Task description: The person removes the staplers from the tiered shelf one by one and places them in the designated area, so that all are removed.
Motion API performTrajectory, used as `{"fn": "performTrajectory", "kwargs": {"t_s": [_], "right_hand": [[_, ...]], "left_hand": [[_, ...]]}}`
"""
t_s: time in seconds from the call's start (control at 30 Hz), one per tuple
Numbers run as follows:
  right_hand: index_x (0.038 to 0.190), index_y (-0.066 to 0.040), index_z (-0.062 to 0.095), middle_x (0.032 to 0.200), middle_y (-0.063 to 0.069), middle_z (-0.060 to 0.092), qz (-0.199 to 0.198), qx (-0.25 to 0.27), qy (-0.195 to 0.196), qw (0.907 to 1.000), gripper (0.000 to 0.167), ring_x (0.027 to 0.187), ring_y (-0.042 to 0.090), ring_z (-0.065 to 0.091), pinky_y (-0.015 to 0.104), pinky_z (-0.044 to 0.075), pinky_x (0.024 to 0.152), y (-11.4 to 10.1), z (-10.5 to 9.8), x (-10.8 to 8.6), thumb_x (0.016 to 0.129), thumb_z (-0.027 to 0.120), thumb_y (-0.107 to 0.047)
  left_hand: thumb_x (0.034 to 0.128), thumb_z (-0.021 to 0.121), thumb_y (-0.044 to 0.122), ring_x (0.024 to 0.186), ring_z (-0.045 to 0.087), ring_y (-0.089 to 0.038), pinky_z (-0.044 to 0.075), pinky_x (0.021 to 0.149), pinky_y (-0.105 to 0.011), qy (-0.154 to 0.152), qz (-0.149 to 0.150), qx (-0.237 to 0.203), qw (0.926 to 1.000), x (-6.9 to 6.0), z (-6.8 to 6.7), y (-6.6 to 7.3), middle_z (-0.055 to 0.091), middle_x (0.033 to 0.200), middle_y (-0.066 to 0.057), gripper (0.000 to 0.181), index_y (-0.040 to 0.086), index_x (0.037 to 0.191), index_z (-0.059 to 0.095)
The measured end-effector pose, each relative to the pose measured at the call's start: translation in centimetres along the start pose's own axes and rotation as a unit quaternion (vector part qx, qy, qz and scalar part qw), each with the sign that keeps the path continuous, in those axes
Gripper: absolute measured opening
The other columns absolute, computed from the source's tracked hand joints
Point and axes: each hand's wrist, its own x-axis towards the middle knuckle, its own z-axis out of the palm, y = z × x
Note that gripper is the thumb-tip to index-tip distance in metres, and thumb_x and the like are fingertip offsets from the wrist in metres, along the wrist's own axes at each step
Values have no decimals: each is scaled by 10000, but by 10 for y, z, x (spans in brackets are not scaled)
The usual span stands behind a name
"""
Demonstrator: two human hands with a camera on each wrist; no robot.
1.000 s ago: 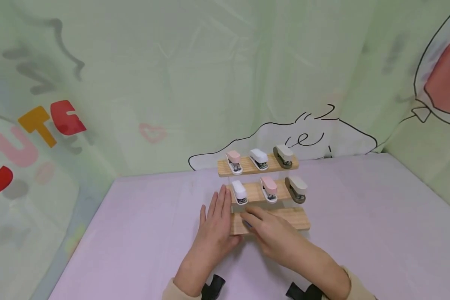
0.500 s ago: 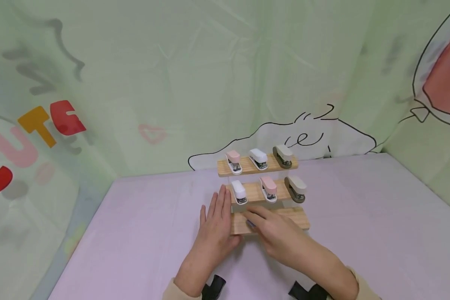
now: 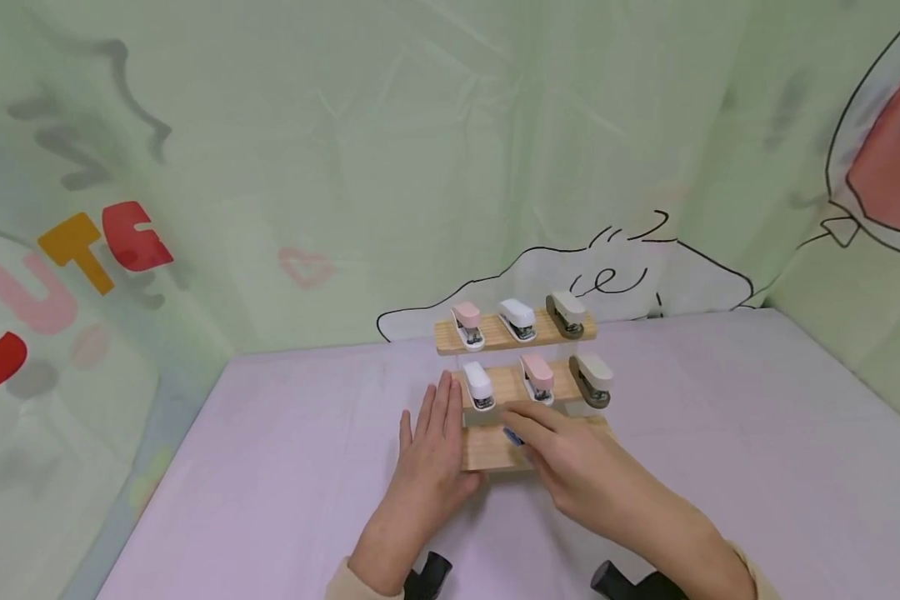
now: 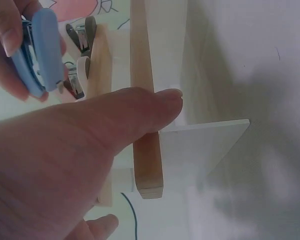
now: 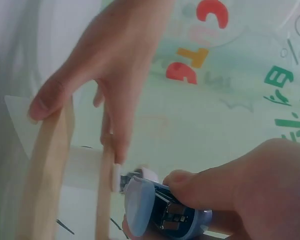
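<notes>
In the head view, my left hand (image 3: pixel 433 454) lies along the left end of a three-tier wooden rack (image 3: pixel 483 448), fingers straight. Its thumb rests across the lowest plank (image 4: pixel 149 167) in the left wrist view. My right hand (image 3: pixel 577 462) pinches a blue stapler (image 3: pixel 513 436) over the lowest tier, largely hidden by the fingers in the head view. The left wrist view shows the blue stapler (image 4: pixel 47 47) between thumb and fingers, apart from the plank. On the middle tier stand a white (image 3: pixel 477 383), a pink (image 3: pixel 537 377) and a grey stapler (image 3: pixel 592 379).
The top tier holds a pink (image 3: pixel 467 322), a white (image 3: pixel 517 318) and a grey stapler (image 3: pixel 567 313). A printed curtain (image 3: pixel 420 167) hangs behind the lilac tabletop (image 3: pixel 307 458). Dark devices sit at both wrists, and clear supports join the tiers.
My right hand has moved rightwards along the lowest tier with the blue stapler, showing more of the plank's left part. The left hand and the other staplers have stayed in place.
</notes>
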Motion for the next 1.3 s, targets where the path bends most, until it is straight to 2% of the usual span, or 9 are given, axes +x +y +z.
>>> {"fn": "performTrajectory", "kwargs": {"t_s": [0.23,0.43,0.63,0.77,0.93,0.97,1.03,1.13,1.3], "right_hand": [[1299,-60,628,1336,104,626,84,180,142,9997,402,1170,307,654,412,571,871,4,-17,-5,901,675,-19],[1327,-54,611,1372,115,603,71,127,459,9988,485,1123,321,673,407,584,806,14,-28,-10,858,708,25],[1348,-62,597,1365,109,606,26,51,772,9970,554,1155,335,655,424,576,820,20,-37,-13,822,723,61],[1325,-42,613,1339,109,624,-25,-70,1025,9947,571,1128,311,671,288,553,870,26,-41,-15,783,745,82],[1329,-45,614,1344,115,620,61,-127,1118,9936,573,1112,301,676,243,534,884,33,-43,-17,786,743,85],[1329,-43,614,1346,118,618,77,-136,1132,9934,573,1117,305,673,197,517,913,34,-43,-18,786,741,88],[1327,-37,615,1347,126,616,116,-129,1157,9931,570,1125,321,666,92,450,965,36,-43,-19,785,737,94],[1307,-31,631,1332,118,627,118,-150,1308,9912,574,1107,312,670,-51,278,971,38,-46,-19,762,746,110],[1266,-19,657,1298,107,648,95,-204,1533,9879,577,1031,275,685,7,406,832,43,-51,-20,720,765,132]], "left_hand": [[743,863,325,1525,197,-353,233,1151,-668,17,6,-99,9999,0,0,0,114,1672,-135,1142,11,1575,147],[746,865,345,1524,193,-362,219,1152,-677,19,8,-129,9999,-1,1,0,110,1671,-144,1144,8,1574,151],[742,868,357,1521,202,-365,220,1151,-678,-4,-39,-84,10000,-1,1,0,118,1669,-147,1146,7,1572,159],[742,867,360,1520,204,-367,219,1150,-680,-24,-48,-65,10000,-2,2,1,116,1670,-145,1145,8,1572,161],[743,867,360,1524,198,-361,211,1156,-675,-45,-78,-70,9999,-2,2,1,112,1672,-137,1145,13,1574,160],[743,866,359,1524,197,-360,210,1157,-674,-51,-79,-79,9999,-2,2,1,113,1672,-137,1144,13,1574,161],[741,867,360,1524,197,-361,208,1157,-675,-55,-75,-89,9999,-2,1,1,115,1672,-137,1145,11,1573,162],[741,866,359,1524,195,-363,206,1156,-677,-54,-51,-97,9999,-2,2,1,113,1672,-137,1145,10,1573,161],[743,867,355,1525,193,-363,204,1157,-677,-60,-55,-111,9999,-2,2,1,110,1672,-137,1145,12,1574,158]]}}
